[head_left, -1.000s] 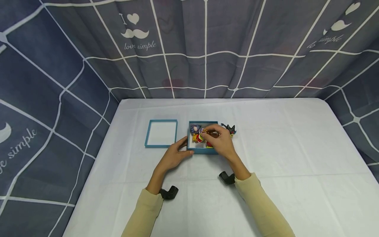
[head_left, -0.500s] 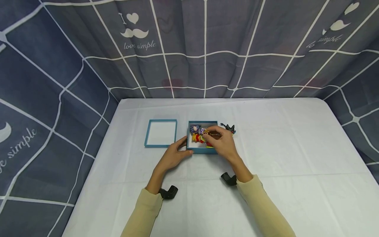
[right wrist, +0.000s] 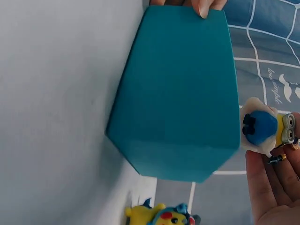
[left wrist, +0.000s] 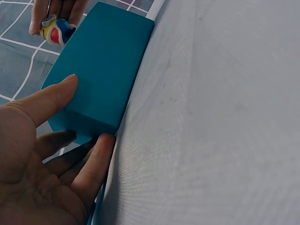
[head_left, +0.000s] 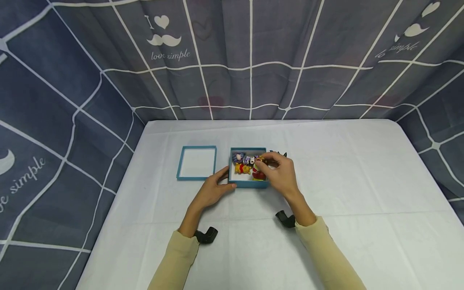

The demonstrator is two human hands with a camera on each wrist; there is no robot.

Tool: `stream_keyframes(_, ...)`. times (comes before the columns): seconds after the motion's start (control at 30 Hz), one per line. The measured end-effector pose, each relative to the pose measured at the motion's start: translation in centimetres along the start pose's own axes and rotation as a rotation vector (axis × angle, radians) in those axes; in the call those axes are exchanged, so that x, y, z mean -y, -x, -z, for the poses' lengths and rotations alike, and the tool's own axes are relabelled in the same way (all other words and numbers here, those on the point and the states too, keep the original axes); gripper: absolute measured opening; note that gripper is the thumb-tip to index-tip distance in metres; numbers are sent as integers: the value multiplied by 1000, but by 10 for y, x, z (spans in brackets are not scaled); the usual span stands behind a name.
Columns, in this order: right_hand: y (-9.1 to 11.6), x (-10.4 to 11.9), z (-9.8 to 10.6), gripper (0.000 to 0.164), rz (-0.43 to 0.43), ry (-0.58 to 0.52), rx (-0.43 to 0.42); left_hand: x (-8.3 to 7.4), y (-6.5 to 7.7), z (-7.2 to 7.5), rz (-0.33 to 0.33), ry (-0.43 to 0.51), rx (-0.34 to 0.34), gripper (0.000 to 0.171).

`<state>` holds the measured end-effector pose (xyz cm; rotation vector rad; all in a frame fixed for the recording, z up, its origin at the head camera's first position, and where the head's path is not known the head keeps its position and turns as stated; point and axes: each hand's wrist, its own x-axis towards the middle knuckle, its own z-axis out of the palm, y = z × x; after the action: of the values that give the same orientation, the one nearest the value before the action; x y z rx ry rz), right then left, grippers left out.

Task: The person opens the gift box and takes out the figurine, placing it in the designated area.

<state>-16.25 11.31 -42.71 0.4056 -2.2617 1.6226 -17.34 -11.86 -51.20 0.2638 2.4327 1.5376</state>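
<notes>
A teal open-topped box (head_left: 248,184) stands mid-table in the head view. My left hand (head_left: 214,190) holds its near left corner; in the left wrist view the thumb presses the box's front wall (left wrist: 105,56) and the fingers lie along its side. My right hand (head_left: 282,174) pinches a minion figurine (right wrist: 266,127) above the box's right side. Inside lie a red-and-yellow bear figurine (head_left: 242,168), a purple figurine (head_left: 237,157) and a red figurine (head_left: 258,175). My right fingers hide part of the contents.
A shallow teal-rimmed lid (head_left: 196,178) lies left of the box. Beyond the box's right side sits a yellow figurine with red cheeks and a blue cap (right wrist: 161,216), mostly hidden by my right hand in the head view. Grid-patterned curtains (head_left: 224,88) border the white table (head_left: 348,169).
My right hand has shifted to the right across the box, uncovering more of the red figurine and covering more of the figurine beyond. My left hand has stayed at the box.
</notes>
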Motion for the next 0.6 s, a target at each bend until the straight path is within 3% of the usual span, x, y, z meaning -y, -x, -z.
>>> stream_keyframes(0.6, -2, -9, 31, 10, 74, 75, -138, -4, 1, 0, 11, 12, 5, 79)
